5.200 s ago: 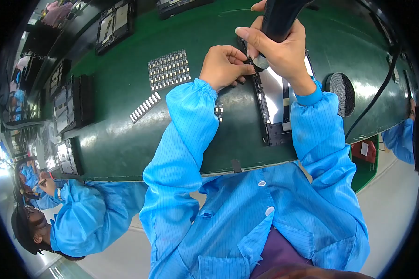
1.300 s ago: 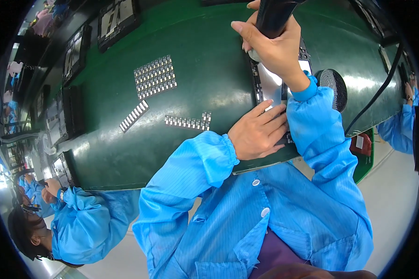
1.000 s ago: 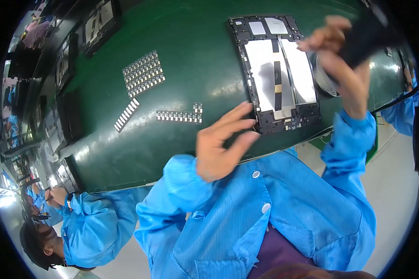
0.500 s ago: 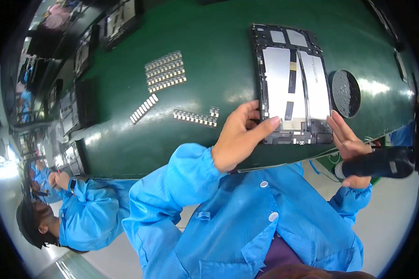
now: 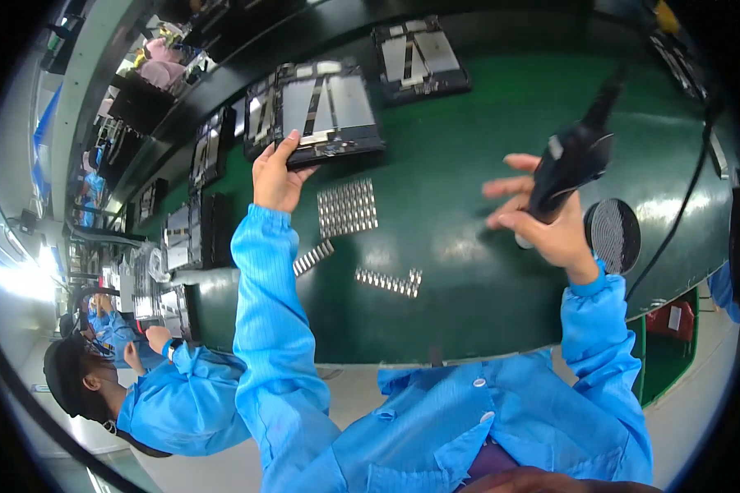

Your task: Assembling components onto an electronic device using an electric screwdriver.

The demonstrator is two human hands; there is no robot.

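Observation:
My left hand [image 5: 279, 182] reaches far forward and grips the near edge of an opened tablet [image 5: 352, 105], thumb on top. The tablet shows silver battery plates, dark strips and a black frame; it is next to another opened tablet [image 5: 260, 119]. Over the right part of the table, my right hand [image 5: 555, 238] holds a black electric screwdriver [image 5: 569, 168] against the palm, thumb near its lower end and other fingers spread. The screwdriver's narrow upper end is blurred. Close to that wrist lies a round black dish [image 5: 615, 238] with a ringed pattern of small pieces.
Small metallic parts stand in a block [image 5: 347, 209], a slanted strip [image 5: 313, 257] and an L-shaped row [image 5: 388, 282] on the green table [image 5: 460, 320]. Another opened tablet [image 5: 419, 57] lies at the back. A black cable [image 5: 674, 238] hangs at right. A co-worker [image 5: 181, 403] sits at left.
My left hand has carried the tablet from the near right to the far left. My right hand has left the tablet and risen over the table with the screwdriver, now turned upward.

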